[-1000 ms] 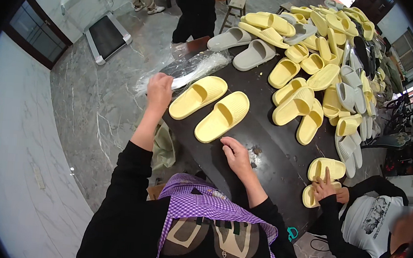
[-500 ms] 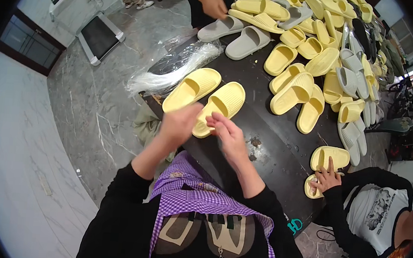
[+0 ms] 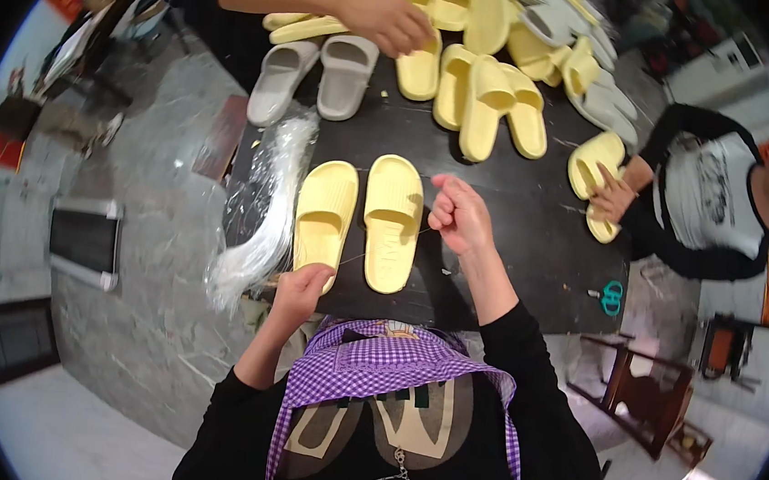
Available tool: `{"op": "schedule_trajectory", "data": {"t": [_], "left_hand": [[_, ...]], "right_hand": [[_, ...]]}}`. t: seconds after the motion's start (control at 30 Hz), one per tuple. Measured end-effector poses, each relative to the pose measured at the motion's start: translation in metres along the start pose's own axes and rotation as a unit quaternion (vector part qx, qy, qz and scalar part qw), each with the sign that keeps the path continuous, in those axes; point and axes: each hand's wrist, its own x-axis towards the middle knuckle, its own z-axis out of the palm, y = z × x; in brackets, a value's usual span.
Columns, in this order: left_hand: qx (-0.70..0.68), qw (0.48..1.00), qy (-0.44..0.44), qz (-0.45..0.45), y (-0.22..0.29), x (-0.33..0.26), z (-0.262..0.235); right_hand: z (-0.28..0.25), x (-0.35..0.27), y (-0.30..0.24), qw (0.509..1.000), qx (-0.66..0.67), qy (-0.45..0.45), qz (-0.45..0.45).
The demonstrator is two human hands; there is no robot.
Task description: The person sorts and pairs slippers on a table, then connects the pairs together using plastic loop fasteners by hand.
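Note:
Two yellow slide slippers lie side by side in front of me, toes pointing away: a left slipper [image 3: 324, 203] and a right slipper [image 3: 391, 227]. A fine, pale line like a thread runs across them between my hands, only faintly visible. My left hand [image 3: 299, 292] is closed in a pinch at the heel of the left slipper, at one end of the thread. To the right of the pair, my right hand [image 3: 462, 215] is raised above the table with its fingers curled in, at the thread's other end.
Clear plastic bags [image 3: 268, 212] lie left of the slippers on the dark table [image 3: 527, 280]. Grey slippers [image 3: 346, 77] and several yellow ones are heaped beyond. A person's hand [image 3: 390, 23] reaches in there. Another person's hands [image 3: 617, 192] touch slippers at right, above teal scissors [image 3: 611, 298].
My view has turned, and the slippers now point straight ahead. My hands have moved apart, the left to the left slipper's heel, the right out to the side, with the thread between them.

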Motion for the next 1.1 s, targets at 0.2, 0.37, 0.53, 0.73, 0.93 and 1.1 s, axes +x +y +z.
{"op": "schedule_trajectory", "data": {"t": [0.2,0.37,0.53,0.73,0.93,1.1], "left_hand": [[-0.166,0.978,0.017,-0.122,-0.008,0.010,-0.017],[-0.380,0.907,0.087,-0.159,-0.014,0.025,-0.012],[-0.448,0.872,0.127,-0.151,-0.001,0.036,0.008],[-0.562,0.807,0.121,-0.136,0.012,0.045,0.009],[-0.593,0.800,0.062,-0.064,0.011,0.043,0.006],[-0.592,0.800,0.058,-0.079,0.011,0.048,0.007]], "right_hand": [[0.017,-0.014,0.009,0.998,-0.053,0.025,-0.029],[0.018,-0.024,0.005,0.996,-0.067,0.027,-0.049],[0.009,-0.031,-0.003,0.994,-0.088,0.021,-0.059],[0.000,-0.031,-0.006,0.992,-0.100,-0.004,-0.072],[-0.019,-0.041,0.020,0.999,-0.036,-0.009,-0.034],[-0.044,-0.060,0.045,0.999,0.010,-0.004,0.041]]}}
